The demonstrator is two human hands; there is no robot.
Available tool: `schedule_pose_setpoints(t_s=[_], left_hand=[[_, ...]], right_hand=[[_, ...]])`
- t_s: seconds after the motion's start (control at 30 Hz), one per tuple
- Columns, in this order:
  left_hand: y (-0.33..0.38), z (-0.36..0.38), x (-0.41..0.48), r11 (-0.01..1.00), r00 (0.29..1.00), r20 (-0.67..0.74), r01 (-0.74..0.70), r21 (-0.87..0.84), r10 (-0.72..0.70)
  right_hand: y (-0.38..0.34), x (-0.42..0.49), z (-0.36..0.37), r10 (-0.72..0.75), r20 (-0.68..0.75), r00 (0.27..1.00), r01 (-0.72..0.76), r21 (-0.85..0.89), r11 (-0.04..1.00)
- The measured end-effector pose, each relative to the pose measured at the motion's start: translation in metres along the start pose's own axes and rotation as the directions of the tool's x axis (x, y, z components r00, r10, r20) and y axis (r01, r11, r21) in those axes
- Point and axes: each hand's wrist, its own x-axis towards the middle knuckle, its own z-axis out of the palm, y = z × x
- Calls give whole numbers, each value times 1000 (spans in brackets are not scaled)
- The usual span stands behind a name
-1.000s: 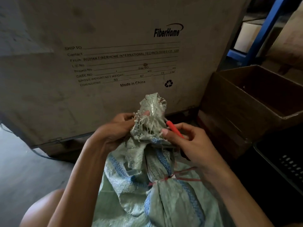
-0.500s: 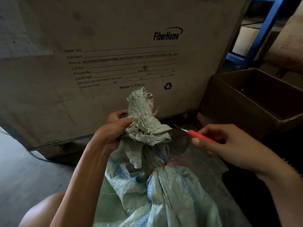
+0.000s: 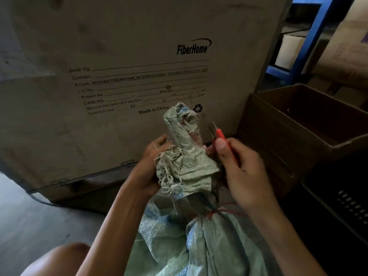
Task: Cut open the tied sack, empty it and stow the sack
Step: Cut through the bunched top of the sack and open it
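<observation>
1. The sack (image 3: 199,246) fills the lower centre of the frame. It is pale green woven cloth with blue stripes. Its bunched neck stands up at centre, with frayed threads hanging down its left side.
2. A red tie (image 3: 214,213) is knotted round the sack below the neck, low and just right of centre. A loose end trails rightward beneath the right wrist.
3. The left hand (image 3: 147,172), left of centre, is curled round the neck from the left, grasping it.
4. The right hand (image 3: 243,176), right of centre, pinches the red handle of a cutter (image 3: 223,138) between thumb and fingers. The cutter's dark tip points up, just right of the neck and well above the tie.
5. Behind them, a large pale crate (image 3: 119,56) printed "FiberHome" and "Made in China" takes the upper left and centre.
6. An open brown box (image 3: 298,126) sits at middle right, a dark slotted bin (image 3: 348,206) at lower right and a blue rack (image 3: 310,36) at upper right.
7. Grey floor (image 3: 29,226) shows at lower left, with a bare knee (image 3: 65,257) at the bottom left.
</observation>
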Motion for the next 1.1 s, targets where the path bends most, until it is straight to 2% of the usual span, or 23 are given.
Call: schedule_pose_setpoints(t_s=[0.13,0.2,0.37,0.6,0.83,1.1], left_hand=[[-4,8,-8,1000,998,65,1,-14,0],[-4,11,-8,1000,999,47,-2,8,1],[-2,20,-4,963,993,-2,-117,241,121],[-4,23,-6,936,976,-67,-180,303,209],[-4,29,-8,910,947,-125,-239,340,296],[-4,32,-11,890,931,-130,-275,365,341]], right_hand=[[1,-9,11,-112,-42,993,107,-105,989],[1,-11,11,-126,-32,991,120,-155,981],[1,-12,10,-141,-49,989,131,-169,977],[-3,-11,3,-233,-69,970,189,-388,902],[-8,-13,-1,-258,-49,965,212,-433,876],[-8,-15,1,-253,-53,966,202,-454,868]])
